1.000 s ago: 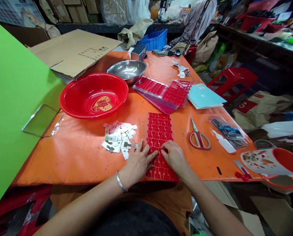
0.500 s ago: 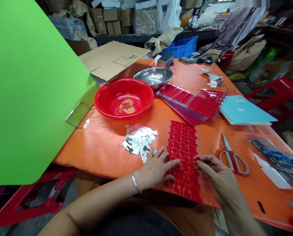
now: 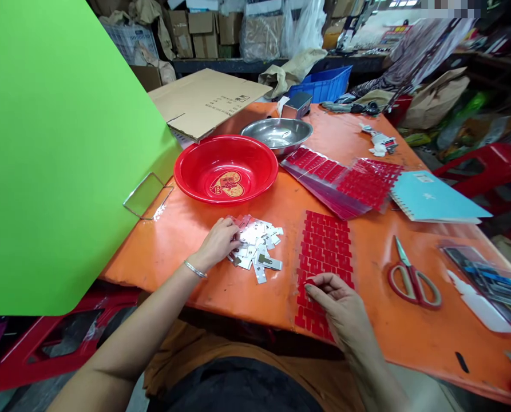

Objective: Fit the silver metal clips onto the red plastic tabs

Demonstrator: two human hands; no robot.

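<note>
My left hand (image 3: 218, 243) is at the left edge of a pile of small flat white and silvery pieces (image 3: 255, 246). Its fingers are curled and touch the pile; what lies between the fingertips cannot be made out. My right hand (image 3: 341, 306) pinches a small red sticker (image 3: 310, 281) between thumb and fingertips. It is held just over the left part of a sheet of red stickers (image 3: 326, 246), which lies flat on the orange table. The right hand hides the sheet's lower right part.
Behind the pile stands a red basin (image 3: 186, 189), with a steel bowl (image 3: 276, 134) beyond it. More red sticker sheets (image 3: 362, 183), a blue notebook (image 3: 435, 197) and scissors (image 3: 414, 280) lie to the right. A large green board (image 3: 66, 160) blocks the left side.
My left hand has left the red sticker sheet and moved left to the pile of pieces. My right hand has shifted left from the sheet's right edge over the sheet, still pinching the red sticker.
</note>
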